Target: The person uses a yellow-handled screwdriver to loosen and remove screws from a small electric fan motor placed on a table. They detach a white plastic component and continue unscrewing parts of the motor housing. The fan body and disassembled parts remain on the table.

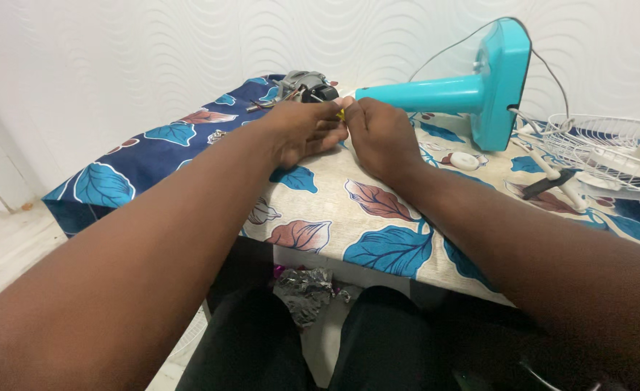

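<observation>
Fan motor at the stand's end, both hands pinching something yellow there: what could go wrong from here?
1. The left hand and right hand cover the small yellow part by the motor, so it might slip unseen onto the leaf-print cloth.
2. The turquoise fan stand lies on its side; a tug might shift it.
3. The white wire grille sits by the right forearm and could get knocked.

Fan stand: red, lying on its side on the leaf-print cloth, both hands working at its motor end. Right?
Not quite. In the head view the fan stand is turquoise, not red. It does lie on its side on the leaf-print cloth, with the left hand and right hand at its motor end.
</observation>
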